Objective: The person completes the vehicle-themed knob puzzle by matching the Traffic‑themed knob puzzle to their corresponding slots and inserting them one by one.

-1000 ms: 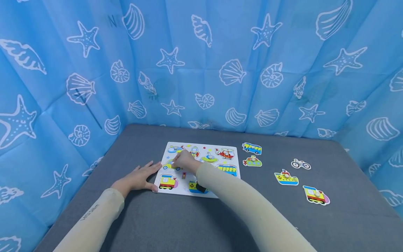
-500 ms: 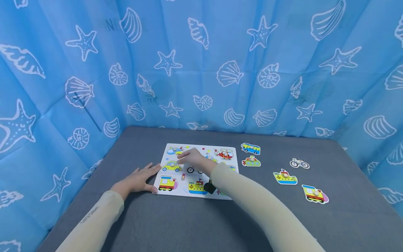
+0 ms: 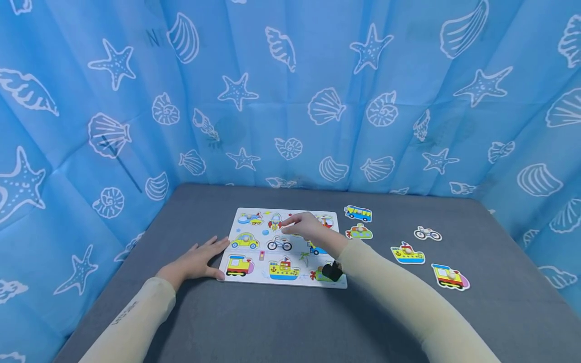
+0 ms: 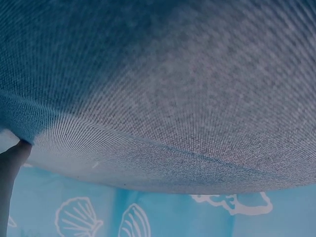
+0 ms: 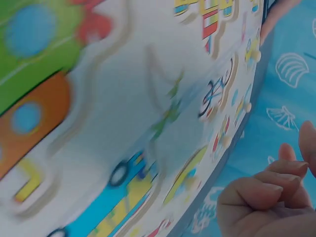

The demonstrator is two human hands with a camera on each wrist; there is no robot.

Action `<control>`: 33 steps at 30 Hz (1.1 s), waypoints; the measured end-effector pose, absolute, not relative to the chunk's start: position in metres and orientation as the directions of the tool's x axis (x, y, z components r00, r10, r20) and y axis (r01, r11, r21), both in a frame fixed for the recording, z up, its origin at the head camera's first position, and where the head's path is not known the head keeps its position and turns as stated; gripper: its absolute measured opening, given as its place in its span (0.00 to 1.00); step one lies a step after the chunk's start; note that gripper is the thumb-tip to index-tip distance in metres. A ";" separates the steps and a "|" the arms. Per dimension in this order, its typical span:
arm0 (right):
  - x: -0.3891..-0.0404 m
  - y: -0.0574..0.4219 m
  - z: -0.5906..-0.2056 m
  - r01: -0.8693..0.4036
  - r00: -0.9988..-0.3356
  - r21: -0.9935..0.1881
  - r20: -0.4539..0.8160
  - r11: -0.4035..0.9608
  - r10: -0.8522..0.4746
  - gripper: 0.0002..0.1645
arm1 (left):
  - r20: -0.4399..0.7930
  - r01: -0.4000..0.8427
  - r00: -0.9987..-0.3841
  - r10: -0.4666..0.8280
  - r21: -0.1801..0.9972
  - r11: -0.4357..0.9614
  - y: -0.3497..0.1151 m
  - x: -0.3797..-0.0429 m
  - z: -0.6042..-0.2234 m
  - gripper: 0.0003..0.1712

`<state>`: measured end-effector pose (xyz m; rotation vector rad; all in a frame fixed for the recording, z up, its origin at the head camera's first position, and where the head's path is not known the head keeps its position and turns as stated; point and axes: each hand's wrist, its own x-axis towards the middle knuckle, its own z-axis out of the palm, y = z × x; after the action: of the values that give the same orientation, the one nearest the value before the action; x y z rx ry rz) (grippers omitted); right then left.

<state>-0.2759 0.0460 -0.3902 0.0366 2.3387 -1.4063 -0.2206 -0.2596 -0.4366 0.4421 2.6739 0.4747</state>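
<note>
A white puzzle board [image 3: 260, 274] printed with vehicles lies on the grey cloth. My left hand [image 3: 197, 259] rests at its left edge, fingers spread and thumb by the near corner. Over the board's right half hovers my right hand [image 3: 310, 229], fingers loosely bent and nothing between them; the right wrist view shows that hand [image 5: 261, 202] above the board too. A yellow car piece [image 3: 245, 240] sits in its place on the left, its knob showing in the right wrist view. The plane [image 3: 250, 218] and rocket [image 3: 275, 222] also have knobs. Parts of the helicopter and bus pictures are hidden.
Right of the board lie loose knobbed pieces: a blue bus [image 3: 358, 214], a green submarine [image 3: 359, 232], a bicycle [image 3: 427, 233], a boat [image 3: 408, 253] and a train [image 3: 450, 277]. A blue shell-patterned curtain [image 3: 268, 126] hangs behind the table.
My right hand has left the car piece, its fingers loosening, and has moved right across the board, uncovering the rocket and bicycle pictures. The left hand stays at the board's edge.
</note>
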 end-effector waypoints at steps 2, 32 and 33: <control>-0.274 0.055 -0.388 0.228 -0.915 -0.837 -0.358 0.497 -0.185 0.13 | -0.316 0.236 -0.876 0.364 0.378 0.895 -0.259 -0.221 -0.437 0.65; -0.249 0.180 -0.375 0.134 -0.929 -0.820 -0.300 0.557 -0.218 0.23 | -0.271 0.274 -0.880 0.389 0.379 0.884 -0.259 -0.217 -0.438 0.62; -0.248 0.183 -0.375 0.130 -0.930 -0.819 -0.296 0.559 -0.217 0.23 | -0.267 0.278 -0.880 0.393 0.380 0.882 -0.259 -0.217 -0.438 0.62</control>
<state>-0.2476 0.1835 -0.3750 -0.0715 2.4329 -1.3212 -0.2171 -0.2591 -0.4380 0.4989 2.7120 0.4760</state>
